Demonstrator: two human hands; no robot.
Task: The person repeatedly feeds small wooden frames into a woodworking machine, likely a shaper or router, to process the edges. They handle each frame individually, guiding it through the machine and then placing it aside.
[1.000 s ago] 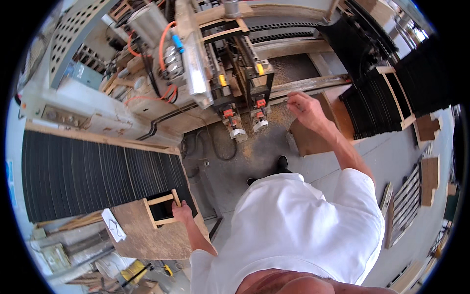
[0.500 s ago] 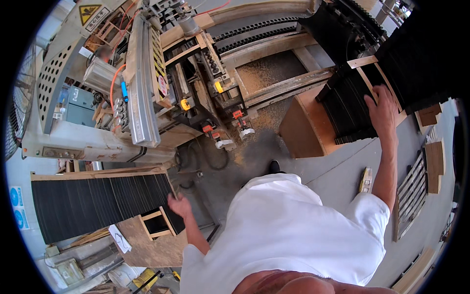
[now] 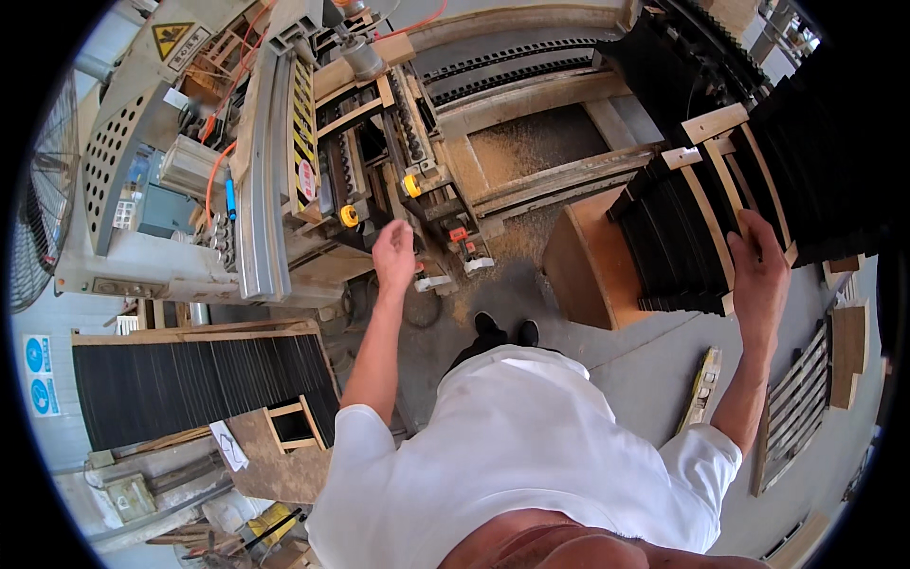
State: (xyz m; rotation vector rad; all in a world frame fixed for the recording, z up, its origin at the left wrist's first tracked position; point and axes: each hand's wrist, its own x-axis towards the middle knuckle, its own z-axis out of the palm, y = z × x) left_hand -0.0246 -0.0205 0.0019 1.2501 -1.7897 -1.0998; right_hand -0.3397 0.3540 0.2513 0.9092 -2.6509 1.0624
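On the right, my right hand (image 3: 761, 270) closes its fingers on the near part of a light wooden frame (image 3: 725, 180). The frame stands at the end of a row of black-sided panels (image 3: 659, 242), its pale strips spread apart. My left hand (image 3: 393, 254) is raised in front of the woodworking machine, close to a yellow knob (image 3: 349, 216). Its fingers are loosely bent, and nothing shows in them. Another wooden frame (image 3: 353, 119) with a dark middle lies on the machine bed, beyond my left hand. Red-and-white clamps (image 3: 464, 245) sit at the bed's near end.
A row of black panels (image 3: 199, 384) stands on the left, beside a brown board (image 3: 270, 465) with a small wooden frame (image 3: 296, 424). A brown box (image 3: 578, 256) supports the right-hand row. A slatted pallet (image 3: 791, 408) and a yellow level-like bar (image 3: 701, 389) are on the floor at right. Sawdust lies under the machine.
My left hand has moved from the left row of panels up and over to the machine front. My right hand has come nearer, and wooden strips at the right row now stand apart.
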